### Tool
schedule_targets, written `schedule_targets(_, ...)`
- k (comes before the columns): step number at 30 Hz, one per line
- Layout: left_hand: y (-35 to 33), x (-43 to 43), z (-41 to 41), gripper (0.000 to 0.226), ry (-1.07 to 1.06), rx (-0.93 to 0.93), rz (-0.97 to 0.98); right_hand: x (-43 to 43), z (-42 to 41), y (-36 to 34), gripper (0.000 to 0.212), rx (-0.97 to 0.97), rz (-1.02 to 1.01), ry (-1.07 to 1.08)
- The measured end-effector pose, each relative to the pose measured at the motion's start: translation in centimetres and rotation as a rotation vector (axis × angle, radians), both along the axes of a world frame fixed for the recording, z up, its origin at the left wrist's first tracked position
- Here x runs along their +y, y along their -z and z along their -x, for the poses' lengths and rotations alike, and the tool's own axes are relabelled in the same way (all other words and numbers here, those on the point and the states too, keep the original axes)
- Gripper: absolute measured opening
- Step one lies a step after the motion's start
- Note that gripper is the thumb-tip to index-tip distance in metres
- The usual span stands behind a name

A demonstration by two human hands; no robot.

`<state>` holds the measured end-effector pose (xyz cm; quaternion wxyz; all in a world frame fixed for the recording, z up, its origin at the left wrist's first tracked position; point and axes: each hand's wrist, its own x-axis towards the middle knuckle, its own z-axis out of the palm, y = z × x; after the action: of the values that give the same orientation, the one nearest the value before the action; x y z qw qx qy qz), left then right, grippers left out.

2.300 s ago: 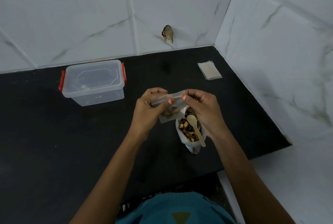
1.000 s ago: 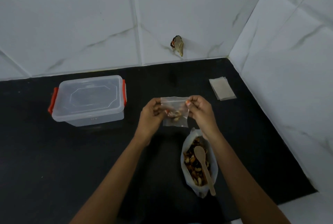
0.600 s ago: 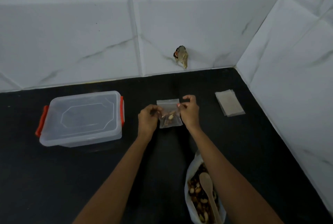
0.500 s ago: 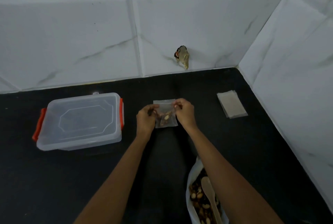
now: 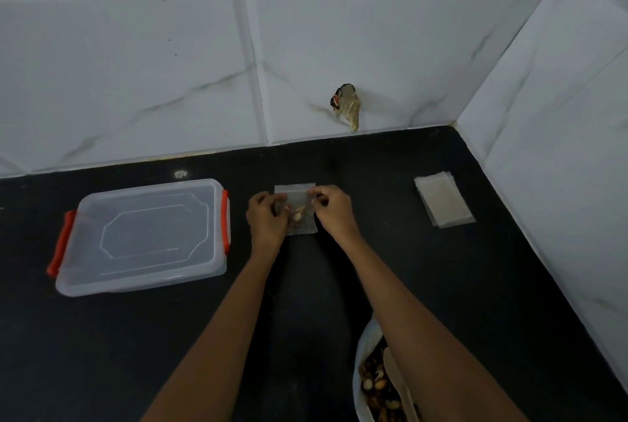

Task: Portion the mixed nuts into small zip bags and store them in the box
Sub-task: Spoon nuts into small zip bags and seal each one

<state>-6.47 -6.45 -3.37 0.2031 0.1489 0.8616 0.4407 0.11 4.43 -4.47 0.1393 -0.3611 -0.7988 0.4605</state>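
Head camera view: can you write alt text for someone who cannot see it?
The left hand and right hand pinch a small zip bag of nuts at a black counter. A lidded clear box stands to its left, a stack of empty bags to its right, an open nut bag nearer.

Left hand (image 5: 266, 218): knuckles up, fingers curled, pinching the left edge of the bag (image 5: 297, 191).
Right hand (image 5: 334, 209): fingers curled, pinching the bag's upper right.
Forearms: bare, stretched forward, converging.

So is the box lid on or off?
On. The lid covers the box fully; whether its orange clips are latched, cannot tell.
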Motion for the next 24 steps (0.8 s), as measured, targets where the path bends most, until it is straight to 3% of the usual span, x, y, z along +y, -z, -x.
schedule_targets(7,-1.5,1.2,-1.8,0.026,0.018,0.213,-0.024,2.0,-3.1,-1.5,0.021,0.024,0.001,0.046)
schedule_targets(10,-1.9,3.4,-3.2,0.021,0.087,0.223,-0.088,3.8,-5.2,-2.1,0.020,0.014,-0.032,0.096)
schedule_targets(17,-1.9,10.6,-9.2,0.017,0.259,0.030,-0.139,9.7,-11.0,-2.9,0.020,-0.037,-0.089,0.352)
schedule_targets(24,-1.5,16.7,-13.1,0.016,0.257,-0.218,-0.048,14.5,-15.2,-1.4,0.025,-0.135,-0.159,0.559)
